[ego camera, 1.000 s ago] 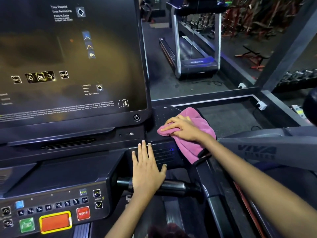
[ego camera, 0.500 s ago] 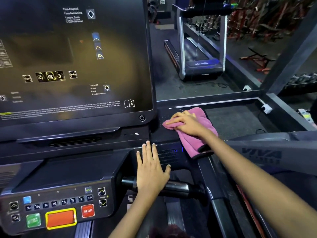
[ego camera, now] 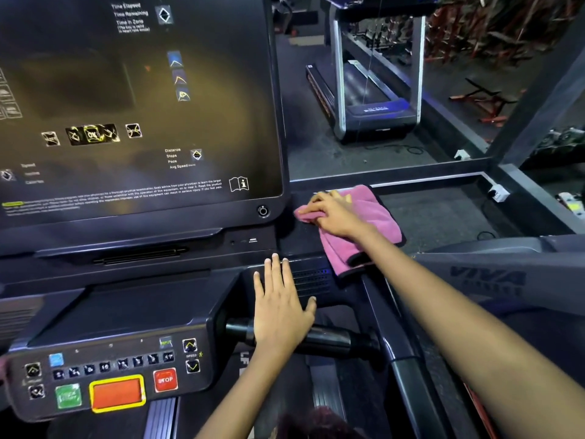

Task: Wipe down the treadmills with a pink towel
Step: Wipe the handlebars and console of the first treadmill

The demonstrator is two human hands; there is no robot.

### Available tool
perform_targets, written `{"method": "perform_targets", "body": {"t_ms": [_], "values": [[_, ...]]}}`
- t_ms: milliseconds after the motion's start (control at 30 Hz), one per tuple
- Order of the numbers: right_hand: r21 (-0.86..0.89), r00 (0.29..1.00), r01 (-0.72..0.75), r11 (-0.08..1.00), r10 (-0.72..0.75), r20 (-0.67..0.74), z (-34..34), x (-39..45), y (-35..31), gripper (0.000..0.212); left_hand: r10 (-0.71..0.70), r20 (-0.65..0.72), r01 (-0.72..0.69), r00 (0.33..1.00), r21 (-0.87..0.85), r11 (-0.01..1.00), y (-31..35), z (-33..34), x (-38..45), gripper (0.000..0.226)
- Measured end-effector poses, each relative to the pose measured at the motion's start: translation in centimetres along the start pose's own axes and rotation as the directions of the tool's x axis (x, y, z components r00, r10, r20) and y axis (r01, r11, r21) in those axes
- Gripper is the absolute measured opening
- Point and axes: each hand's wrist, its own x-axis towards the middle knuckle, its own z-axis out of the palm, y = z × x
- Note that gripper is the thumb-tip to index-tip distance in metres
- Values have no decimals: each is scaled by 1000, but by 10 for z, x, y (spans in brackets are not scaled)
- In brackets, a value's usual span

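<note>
A pink towel (ego camera: 370,213) lies folded on the black treadmill console (ego camera: 300,236), on its right shoulder beside the big dark screen (ego camera: 133,103). My right hand (ego camera: 332,213) lies flat on top of the towel and presses it against the console, fingers pointing left. My left hand (ego camera: 280,304) rests flat with straight fingers on the speaker grille (ego camera: 313,280) below, just above the black handlebar (ego camera: 332,339). The towel's lower corner hangs over the console edge.
A button panel (ego camera: 104,375) with a red STOP key, a green key and an orange pad sits at the lower left. A grey side rail (ego camera: 493,274) runs on the right. Another treadmill (ego camera: 370,99) stands beyond on the gym floor.
My right hand has slid the towel slightly up and left along the console toward the screen's corner. My left hand has stayed flat on the grille.
</note>
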Motion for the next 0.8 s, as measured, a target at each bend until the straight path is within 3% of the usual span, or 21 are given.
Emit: {"method": "perform_targets", "body": {"t_ms": [200, 367, 433, 533, 633, 700, 800], "values": [[29, 960, 160, 987, -162, 226, -16, -2, 22, 40, -8, -30, 8, 1000, -6, 1000, 1, 0, -2, 88], [31, 1000, -5, 1000, 4, 22, -6, 17, 13, 33, -7, -23, 7, 1000, 1, 1000, 1, -1, 0, 87], [11, 1000, 25, 1000, -25, 9, 0, 17, -3, 33, -6, 13, 6, 1000, 21, 1000, 1, -1, 0, 86], [-9, 972, 168, 986, -165, 166, -4, 8, -5, 37, -19, 5, 19, 1000, 65, 998, 1, -3, 0, 90], [106, 933, 214, 971, -236, 272, -17, 12, 17, 42, -10, -10, 11, 1000, 105, 994, -1, 2, 1, 88], [187, 967, 132, 974, -168, 192, -15, 24, 29, 42, -6, -10, 7, 1000, 104, 995, -2, 0, 1, 87], [128, 1000, -9, 992, 9, 0, 1, 40, 19, 35, -10, -20, 11, 1000, 79, 997, -2, 3, 1, 86]]}}
